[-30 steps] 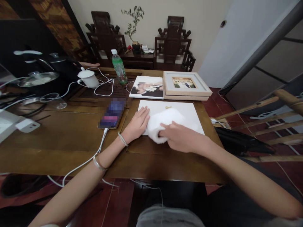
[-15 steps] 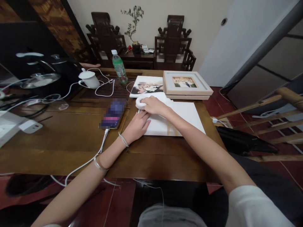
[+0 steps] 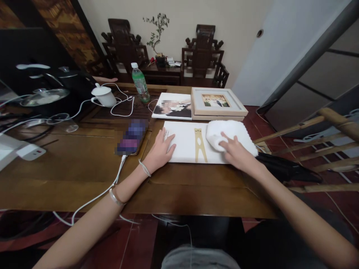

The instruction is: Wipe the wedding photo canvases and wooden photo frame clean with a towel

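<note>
A white rectangular album or board [image 3: 183,147] with a gold long-legged animal figure lies flat on the wooden table. My left hand [image 3: 161,150] rests on its left edge, fingers spread and holding nothing. On the right part of the album lies a fluffy white cloth [image 3: 231,130], bunched at its left side. My right hand [image 3: 237,153] presses and grips this cloth from the front, index finger stretched out and other fingers curled into it. The cloth covers the album's right end.
Behind the album lie a photo-covered panel [image 3: 175,106] and stacked framed boxes [image 3: 221,101]. A phone [image 3: 131,138] with a charging cable is left of my left hand. Farther back stand a green bottle [image 3: 140,83], a lidded white cup [image 3: 103,96] and a pot [image 3: 46,102].
My right hand has swept the white cloth from the album's upper left to its right end, uncovering the gold figure. My left hand stays at the left edge, its fingers more spread.
</note>
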Available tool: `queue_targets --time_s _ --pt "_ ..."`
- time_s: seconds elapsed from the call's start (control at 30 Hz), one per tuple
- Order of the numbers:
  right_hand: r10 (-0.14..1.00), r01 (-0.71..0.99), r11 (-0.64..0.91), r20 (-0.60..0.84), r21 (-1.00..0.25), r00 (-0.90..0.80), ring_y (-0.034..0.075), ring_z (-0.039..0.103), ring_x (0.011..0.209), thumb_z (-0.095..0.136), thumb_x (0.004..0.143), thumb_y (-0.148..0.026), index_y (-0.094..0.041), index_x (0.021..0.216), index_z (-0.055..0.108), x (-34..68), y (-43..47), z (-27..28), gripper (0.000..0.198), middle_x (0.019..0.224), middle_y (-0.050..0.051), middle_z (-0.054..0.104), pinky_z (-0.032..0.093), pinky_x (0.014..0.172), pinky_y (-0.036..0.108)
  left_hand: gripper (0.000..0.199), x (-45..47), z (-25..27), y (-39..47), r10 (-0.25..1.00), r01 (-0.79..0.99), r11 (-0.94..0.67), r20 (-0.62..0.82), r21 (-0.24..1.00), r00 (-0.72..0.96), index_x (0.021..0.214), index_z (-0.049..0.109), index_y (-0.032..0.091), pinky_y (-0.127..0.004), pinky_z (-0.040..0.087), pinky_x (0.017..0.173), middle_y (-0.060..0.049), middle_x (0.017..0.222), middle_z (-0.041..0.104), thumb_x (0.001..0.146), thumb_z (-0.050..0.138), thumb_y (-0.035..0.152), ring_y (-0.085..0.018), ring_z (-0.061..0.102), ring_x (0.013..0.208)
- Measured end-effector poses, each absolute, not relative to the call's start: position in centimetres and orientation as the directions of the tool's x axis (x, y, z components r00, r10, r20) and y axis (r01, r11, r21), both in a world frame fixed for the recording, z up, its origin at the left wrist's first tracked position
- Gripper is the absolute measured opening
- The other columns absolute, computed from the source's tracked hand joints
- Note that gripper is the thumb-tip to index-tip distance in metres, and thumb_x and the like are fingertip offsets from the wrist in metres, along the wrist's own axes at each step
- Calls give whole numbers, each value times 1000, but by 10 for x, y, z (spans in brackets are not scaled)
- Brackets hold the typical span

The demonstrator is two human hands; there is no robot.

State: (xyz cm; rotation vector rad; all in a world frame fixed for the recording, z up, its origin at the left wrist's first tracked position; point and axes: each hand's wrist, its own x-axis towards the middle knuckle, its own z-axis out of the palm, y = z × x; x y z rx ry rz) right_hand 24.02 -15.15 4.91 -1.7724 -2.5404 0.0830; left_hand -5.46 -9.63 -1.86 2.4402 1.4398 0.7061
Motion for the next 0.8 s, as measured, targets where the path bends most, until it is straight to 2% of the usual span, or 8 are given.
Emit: queue_targets --time_s 0.07,0.17,0.27,0.33,0.47,0.53,0.63,0.8 --pt "902 900 428 -15 -85 -431 32 32 141 37 67 2 -16 98 63 244 -187 47 45 145 15 47 26 111 60 49 -54 -20 -98 897 789 -437 280 431 343 134 47 8 -59 28 112 -24 153 26 94 43 36 -42 21 143" --pt "869 865 481 -58 -144 -492 28 30 142 38 63 2 -20 84 61 255 -223 51 39 150 9 42 24 116 55 54 -56 -19 -96 907 807 -407 298 428 299 135 45 8 -58 31 109 -24 143 43 91 47 39 -41 34 136" --pt "904 891 421 -2 -171 -427 28 36 139 36 65 1 -21 88 59 272 -225 50 39 146 11 47 23 115 56 54 -60 -13 -92 920 795 -374 303 478 251 132 48 11 -56 32 109 -19 132 55 88 51 41 -38 46 127" --pt "928 902 373 65 -215 -368 29 47 132 35 65 0 -21 88 57 279 -213 45 38 136 13 57 28 113 57 54 -62 -8 -90 949 744 -305 257 595 183 130 50 12 -55 33 108 -17 131 58 85 53 42 -37 49 124" --pt "912 851 410 147 -328 -383 29 61 114 35 61 -2 -23 75 50 280 -193 34 29 105 8 72 36 107 57 53 -64 0 -86 985 369 -159 124 916 116 127 54 13 -46 35 108 -15 135 56 78 61 33 -31 50 125" --pt "902 830 431 189 -353 -388 29 62 112 35 61 -3 -23 77 51 280 -192 30 30 106 7 72 37 106 58 49 -65 7 -86 993 134 -75 63 988 97 120 59 14 -42 36 107 -14 133 57 74 66 28 -29 51 124" --pt "906 838 410 265 -359 -330 28 63 109 38 63 -4 -24 84 56 284 -195 26 34 114 5 70 41 104 57 39 -68 30 -90 991 -144 26 -7 989 130 111 65 14 -41 44 99 -13 124 62 74 70 26 -28 58 114" --pt "866 857 425 405 -292 -292 33 60 116 46 75 -7 -24 89 60 267 -207 36 26 124 9 65 47 99 56 47 -64 91 -126 983 -345 -63 117 936 139 123 61 22 -38 51 89 -11 124 63 77 71 28 -29 59 113"
